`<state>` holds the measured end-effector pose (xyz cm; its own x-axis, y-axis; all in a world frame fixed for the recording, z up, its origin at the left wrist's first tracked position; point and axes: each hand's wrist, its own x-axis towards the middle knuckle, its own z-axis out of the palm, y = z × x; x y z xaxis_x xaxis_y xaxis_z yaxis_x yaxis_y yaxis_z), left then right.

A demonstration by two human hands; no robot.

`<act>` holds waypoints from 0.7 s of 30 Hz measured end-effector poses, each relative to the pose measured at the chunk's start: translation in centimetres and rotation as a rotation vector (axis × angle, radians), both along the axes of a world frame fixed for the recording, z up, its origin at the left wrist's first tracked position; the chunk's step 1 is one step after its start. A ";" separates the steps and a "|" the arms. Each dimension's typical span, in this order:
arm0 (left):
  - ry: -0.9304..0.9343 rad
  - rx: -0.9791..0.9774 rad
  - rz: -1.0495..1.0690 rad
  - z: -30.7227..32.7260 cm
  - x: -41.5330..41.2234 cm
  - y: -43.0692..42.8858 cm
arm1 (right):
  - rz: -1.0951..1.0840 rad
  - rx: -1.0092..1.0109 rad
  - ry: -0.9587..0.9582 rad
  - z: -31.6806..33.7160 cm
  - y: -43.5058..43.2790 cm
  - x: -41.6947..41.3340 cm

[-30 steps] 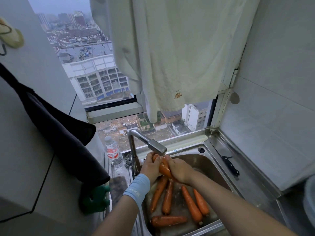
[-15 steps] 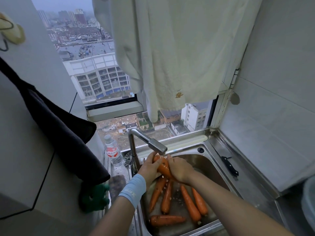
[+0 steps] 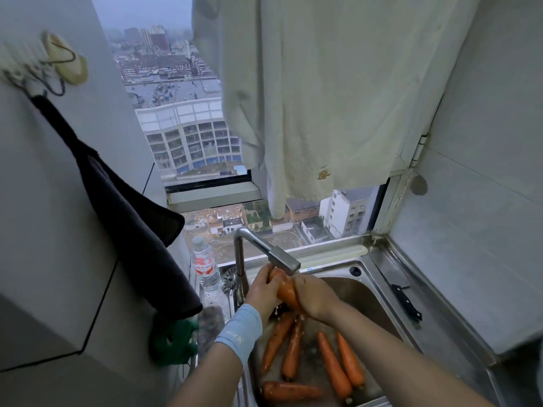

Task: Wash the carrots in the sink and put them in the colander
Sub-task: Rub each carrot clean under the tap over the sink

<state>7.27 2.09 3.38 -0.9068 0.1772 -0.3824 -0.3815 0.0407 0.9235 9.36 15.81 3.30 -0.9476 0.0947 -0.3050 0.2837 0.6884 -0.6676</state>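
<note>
Left hand (image 3: 263, 292), right hand (image 3: 316, 298) still clasping, rubbing same carrot (image 3: 285, 287) under faucet (image 3: 279, 257), sink (image 3: 379, 277) 11 o'clock; five carrots (image 3: 333, 364) lying unmoved toward 6 o'clock: washing just beginning.

- A cream towel (image 3: 323, 98) with gold embroidery hangs across the window (image 3: 176, 127).
- A black cloth (image 3: 132, 224) hangs from a wall hook (image 3: 63, 61) on the left.
- A clear water bottle (image 3: 205, 267) with a red label stands upright.
- A black-handled knife (image 3: 407, 302) lies on the steel counter (image 3: 440, 318).
- Something green (image 3: 173, 342) sits below the cloth.
</note>
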 end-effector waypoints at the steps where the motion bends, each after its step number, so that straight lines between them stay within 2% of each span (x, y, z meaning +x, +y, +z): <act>1: -0.031 0.054 -0.006 -0.3 0.2 -0.2 | -0.032 -0.030 -0.014 -0.2 0.1 -0.3; 3: -0.055 0.095 0.027 -0.9 0.2 -0.4 | -0.076 -0.102 -0.038 -0.5 0.0 -0.6; 6: -0.009 0.030 0.187 -0.2 0.5 0.2 | -0.047 -0.147 -0.047 0.2 -1.2 0.1; 8: -0.045 0.087 0.324 0.5 0.4 0.8 | -0.011 -0.146 -0.004 0.7 -2.0 0.8; 10: -0.099 0.147 0.373 1.1 0.4 1.2 | -0.044 -0.183 -0.007 0.4 -2.4 1.4; 14: -0.214 0.338 0.251 0.9 0.6 1.5 | -0.165 -0.192 0.023 -0.4 -1.4 1.1; 16: -0.245 0.409 0.170 0.4 0.8 1.6 | -0.250 -0.255 -0.025 -0.3 -0.6 0.6; 18: -0.276 0.423 0.116 0.4 1.3 1.4 | -0.306 -0.347 -0.087 0.1 0.1 0.6; 21: -0.334 0.398 0.068 1.1 1.1 1.6 | -0.312 -0.459 -0.084 -0.3 0.7 0.6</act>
<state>8.37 3.68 4.46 -0.7614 0.3130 -0.5676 -0.6474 -0.3239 0.6898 9.98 16.49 3.00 -0.8666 0.2070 -0.4541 0.4925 0.2076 -0.8452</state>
